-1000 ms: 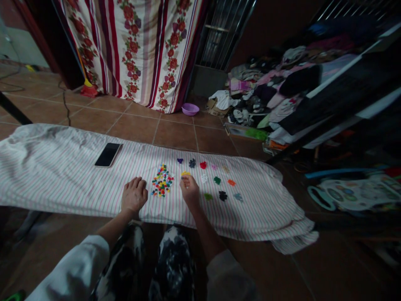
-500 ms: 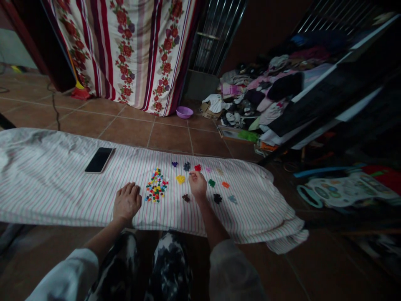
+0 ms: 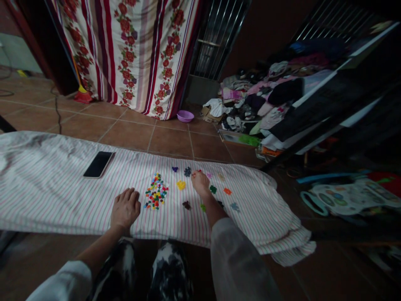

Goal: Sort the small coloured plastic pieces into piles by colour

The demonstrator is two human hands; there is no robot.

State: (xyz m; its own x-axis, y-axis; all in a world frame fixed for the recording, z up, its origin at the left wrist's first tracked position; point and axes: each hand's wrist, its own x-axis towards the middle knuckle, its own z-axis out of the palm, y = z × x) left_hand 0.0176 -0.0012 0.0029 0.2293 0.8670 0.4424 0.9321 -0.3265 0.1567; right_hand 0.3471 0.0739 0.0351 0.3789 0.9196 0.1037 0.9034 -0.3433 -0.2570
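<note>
Beads (image 3: 156, 193) in mixed colours lie heaped on the cloth-covered desk (image 3: 250, 228) between your hands, not yet separated; several single-colour piles (image 3: 181, 184) already lie apart. Right hand (image 3: 201, 183): grip pinched together by the red pile (image 3: 199, 170), contents unclear. Left hand (image 3: 125, 208) rests flat, fingers slightly spread.

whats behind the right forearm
Bits of the lime pile and black pile peek out on either side of the right forearm; whatever lies directly behind it is covered.
</note>
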